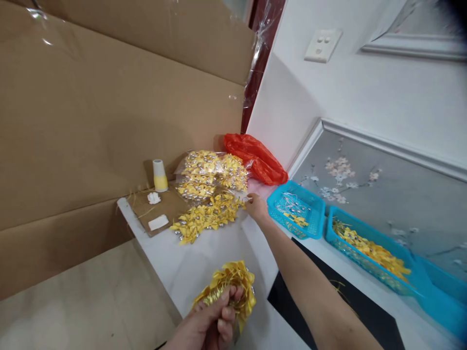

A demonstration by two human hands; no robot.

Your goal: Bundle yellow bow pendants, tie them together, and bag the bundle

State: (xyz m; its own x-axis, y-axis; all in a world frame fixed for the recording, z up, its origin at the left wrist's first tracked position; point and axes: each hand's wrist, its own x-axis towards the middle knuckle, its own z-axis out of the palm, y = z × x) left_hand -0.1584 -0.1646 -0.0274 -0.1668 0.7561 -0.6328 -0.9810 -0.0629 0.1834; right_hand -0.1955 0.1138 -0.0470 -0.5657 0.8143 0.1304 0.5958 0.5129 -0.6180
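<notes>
My left hand (219, 313) is closed around a bunch of yellow artificial flowers (239, 277), gripping the gold wire stems below the petals. Silver beads show at the bunch's edge. Farther away, my right hand (256, 205) reaches to the right end of a loose pile of yellow artificial flowers (207, 216) on the white table (251, 243). Its thumb and forefinger are pinched together there; what lies between them is too small to make out. Behind the pile stand clear plastic bags (204, 170) filled with more yellow flowers and silver beads.
A red plastic bag (257, 158) lies against the wall. Blue baskets (314, 214) (368, 250) with flowers line the right side, beside a black sheet (288, 291). On brown cardboard (175, 204) stand a yellow-and-white cone (159, 177) and small white pieces. Large cardboard (120, 107) rises behind.
</notes>
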